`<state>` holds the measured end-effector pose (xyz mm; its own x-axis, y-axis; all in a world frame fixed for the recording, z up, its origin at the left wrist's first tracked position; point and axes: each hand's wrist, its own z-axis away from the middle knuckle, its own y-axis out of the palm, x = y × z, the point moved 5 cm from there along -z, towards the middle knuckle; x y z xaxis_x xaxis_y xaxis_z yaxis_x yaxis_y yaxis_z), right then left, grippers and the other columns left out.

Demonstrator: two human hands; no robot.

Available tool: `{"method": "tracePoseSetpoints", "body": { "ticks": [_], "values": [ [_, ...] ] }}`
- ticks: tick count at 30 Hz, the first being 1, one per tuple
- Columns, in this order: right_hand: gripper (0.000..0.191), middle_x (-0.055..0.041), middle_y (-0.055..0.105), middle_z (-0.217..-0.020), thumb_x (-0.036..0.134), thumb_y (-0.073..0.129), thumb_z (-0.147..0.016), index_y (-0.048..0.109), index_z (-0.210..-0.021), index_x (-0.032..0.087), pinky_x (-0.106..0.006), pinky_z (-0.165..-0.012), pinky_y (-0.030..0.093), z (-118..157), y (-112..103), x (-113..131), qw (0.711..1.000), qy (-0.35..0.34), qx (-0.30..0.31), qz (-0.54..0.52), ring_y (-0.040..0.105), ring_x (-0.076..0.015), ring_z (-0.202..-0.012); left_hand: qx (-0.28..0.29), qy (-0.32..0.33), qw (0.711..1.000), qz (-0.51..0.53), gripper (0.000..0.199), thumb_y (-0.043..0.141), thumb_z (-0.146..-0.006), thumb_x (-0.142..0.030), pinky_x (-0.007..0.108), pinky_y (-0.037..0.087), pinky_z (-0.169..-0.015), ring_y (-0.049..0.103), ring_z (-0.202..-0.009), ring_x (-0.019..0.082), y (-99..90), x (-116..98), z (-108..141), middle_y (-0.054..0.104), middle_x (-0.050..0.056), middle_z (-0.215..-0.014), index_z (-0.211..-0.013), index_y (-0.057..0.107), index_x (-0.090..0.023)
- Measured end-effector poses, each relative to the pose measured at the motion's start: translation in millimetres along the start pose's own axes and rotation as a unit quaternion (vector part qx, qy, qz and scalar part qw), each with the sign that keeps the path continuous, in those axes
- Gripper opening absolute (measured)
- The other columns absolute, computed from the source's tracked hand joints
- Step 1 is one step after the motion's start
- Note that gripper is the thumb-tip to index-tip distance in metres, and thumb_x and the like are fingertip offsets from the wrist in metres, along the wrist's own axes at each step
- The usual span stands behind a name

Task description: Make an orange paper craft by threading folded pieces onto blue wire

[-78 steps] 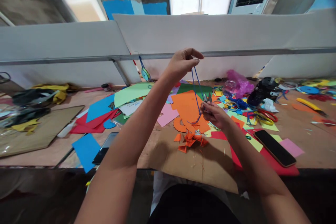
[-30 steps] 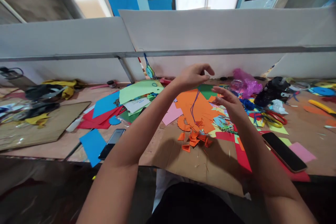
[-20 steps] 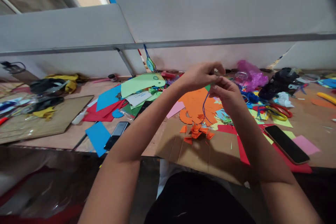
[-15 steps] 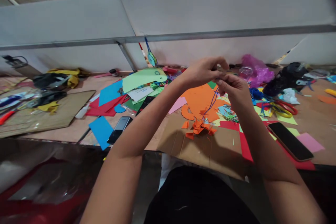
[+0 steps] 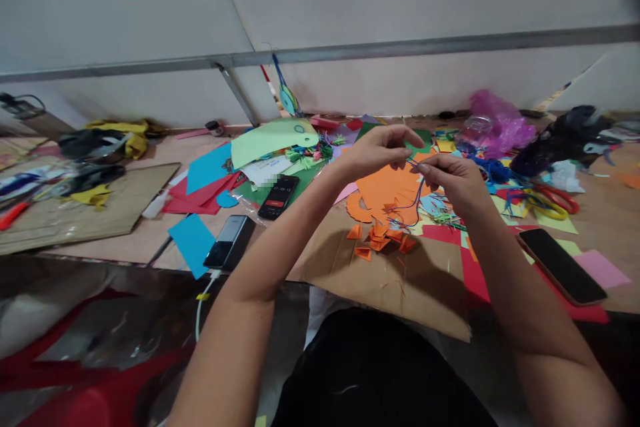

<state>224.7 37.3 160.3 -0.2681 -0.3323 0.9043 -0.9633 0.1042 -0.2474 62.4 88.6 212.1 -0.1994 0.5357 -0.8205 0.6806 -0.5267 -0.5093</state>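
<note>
The right hand (image 5: 457,177) grasps a thin, dark-blue cord (image 5: 419,205) between thumb and forefinger. The left hand (image 5: 383,149), palm down with bent fingers, meets the same cord at its fingertips; whether they close on it cannot be told. The cord spans the small gap between the two hands, and a slack length hangs below the right fingertips, over a large orange paper sheet (image 5: 385,187).

Nearer the person, small folded orange paper pieces (image 5: 381,237) lie in a loose heap on a flat brown cardboard sheet (image 5: 345,267).

Beyond the right hand stands a clear, round plastic tub (image 5: 477,127), its contents too indistinct to name. A crumpled, translucent pink plastic bag (image 5: 500,121) lies just beside it, and to the right of that slumps a shiny black plastic bag (image 5: 555,147), its inside hidden. Against the back wall, on the left, sits a small dark jar (image 5: 215,128); at the far left is a grey bottle (image 5: 37,119) with a black looped cap. What these two hold cannot be seen.
</note>
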Motion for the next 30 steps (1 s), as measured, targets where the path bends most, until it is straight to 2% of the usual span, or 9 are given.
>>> {"method": "tracePoseSetpoints", "body": {
  "ticks": [5,8,10,13,16,21,25,28,30],
  "values": [
    [0.02,0.0008,0.061,-0.063,0.041,0.073,-0.085,0.078,-0.082,0.022,-0.025,-0.051,0.039,4.2,-8.7,-25.1,0.996,-0.012,-0.064,0.058,0.051,-0.0109,-0.055,-0.031,-0.044,0.998,-0.012,0.04,0.056,-0.087,-0.023,0.035,0.052,-0.094,0.064,-0.112,0.02,-1.5,61.4,22.5,0.068,0.011,-0.128,-0.126,0.064,-0.021],
    [0.018,0.0008,0.06,-0.064,0.039,0.072,-0.086,0.077,-0.085,0.022,-0.025,-0.049,0.037,7.1,-18.2,-36.6,0.993,-0.008,-0.112,0.046,0.049,-0.0108,-0.053,0.013,-0.123,0.983,-0.133,0.046,0.061,-0.084,-0.027,0.038,0.048,-0.101,0.062,-0.119,0.025,2.8,107.6,46.4,0.065,0.012,-0.135,-0.129,0.062,-0.02],
    [0.017,0.0015,0.058,-0.062,0.039,0.072,-0.086,0.076,-0.086,0.022,-0.026,-0.048,0.035,7.4,-24.7,-38.5,0.989,-0.015,-0.139,0.037,0.047,-0.011,-0.052,0.048,-0.17,0.953,-0.245,0.052,0.066,-0.082,-0.031,0.04,0.045,-0.103,0.058,-0.125,0.03,7.2,130.9,62.9,0.063,0.015,-0.138,-0.132,0.061,-0.019],
    [0.015,0.0024,0.054,-0.059,0.038,0.073,-0.086,0.075,-0.085,0.022,-0.026,-0.048,0.034,4.8,-30.1,-35.1,0.986,-0.03,-0.159,0.036,0.045,-0.0112,-0.051,0.058,-0.229,0.906,-0.351,0.067,0.071,-0.078,-0.042,0.042,0.046,-0.099,0.056,-0.125,0.035,13.7,148.3,82.2,0.064,0.016,-0.131,-0.139,0.055,-0.019],
    [0.014,0.0021,0.053,-0.059,0.037,0.073,-0.086,0.074,-0.084,0.023,-0.027,-0.048,0.033,0.0,-26.7,-32.2,0.988,-0.027,-0.149,0.039,0.044,-0.0113,-0.051,0.041,-0.257,0.891,-0.371,0.079,0.075,-0.074,-0.049,0.042,0.044,-0.099,0.056,-0.124,0.036,20.8,150.5,91.0,0.062,0.016,-0.132,-0.144,0.05,-0.022],
    [0.017,0.0014,0.057,-0.063,0.037,0.07,-0.085,0.075,-0.085,0.022,-0.026,-0.05,0.035,-5.5,-6.5,-38.8,0.994,0.0,-0.099,0.042,0.045,-0.0111,-0.054,-0.001,-0.27,0.908,-0.32,0.094,0.078,-0.072,-0.038,0.039,0.043,-0.099,0.054,-0.125,0.033,25.2,152.5,91.9,0.06,0.014,-0.132,-0.154,0.036,-0.025],
    [0.022,0.0018,0.057,-0.063,0.04,0.07,-0.082,0.075,-0.085,0.019,-0.026,-0.052,0.034,-7.0,13.2,-53.1,0.998,0.023,-0.052,0.039,0.045,-0.011,-0.056,-0.05,-0.262,0.934,-0.237,0.104,0.079,-0.068,-0.026,0.034,0.047,-0.094,0.058,-0.116,0.028,25.7,160.9,92.7,0.061,0.012,-0.126,-0.159,0.029,-0.024],
    [0.027,0.0013,0.058,-0.065,0.045,0.07,-0.081,0.075,-0.086,0.018,-0.026,-0.054,0.034,-5.0,30.2,-68.5,0.998,0.056,0.001,0.023,0.045,-0.0114,-0.058,-0.112,-0.247,0.959,-0.076,0.099,0.074,-0.068,-0.017,0.029,0.049,-0.08,0.061,-0.093,0.02,27.1,167.7,94.4,0.064,0.006,-0.106,-0.158,0.032,-0.021],
    [0.031,-0.0002,0.061,-0.069,0.048,0.07,-0.08,0.075,-0.086,0.018,-0.027,-0.056,0.036,-1.2,41.3,-78.6,0.996,0.083,0.037,0.008,0.048,-0.0127,-0.062,-0.155,-0.229,0.959,0.059,0.091,0.072,-0.069,-0.014,0.027,0.047,-0.072,0.058,-0.079,0.015,26.8,169.5,94.4,0.062,0.001,-0.091,-0.155,0.039,-0.02]
  ]
}}
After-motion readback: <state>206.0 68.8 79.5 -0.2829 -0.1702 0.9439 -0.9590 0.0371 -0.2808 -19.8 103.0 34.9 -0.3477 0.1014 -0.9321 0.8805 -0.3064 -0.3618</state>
